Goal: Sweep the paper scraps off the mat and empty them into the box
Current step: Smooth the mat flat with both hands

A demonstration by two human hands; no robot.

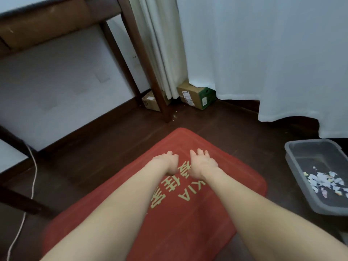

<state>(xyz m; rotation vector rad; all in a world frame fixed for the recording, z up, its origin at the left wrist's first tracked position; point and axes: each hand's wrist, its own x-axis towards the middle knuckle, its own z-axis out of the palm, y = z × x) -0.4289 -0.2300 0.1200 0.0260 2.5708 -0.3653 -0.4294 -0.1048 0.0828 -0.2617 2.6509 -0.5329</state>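
Both arms reach out over the red mat (188, 232) on the dark wooden floor (113, 147). The left hand (167, 161) and right hand (202, 163) are side by side over its far half, each grip slack, fingers loosely spread, pinching nothing. The paper scraps (325, 181) lie inside the grey box (310, 142), just right of the mat.

A labelled cardboard carton (196, 97) sits under white curtains (263, 53) beside a dark table leg (148, 72).
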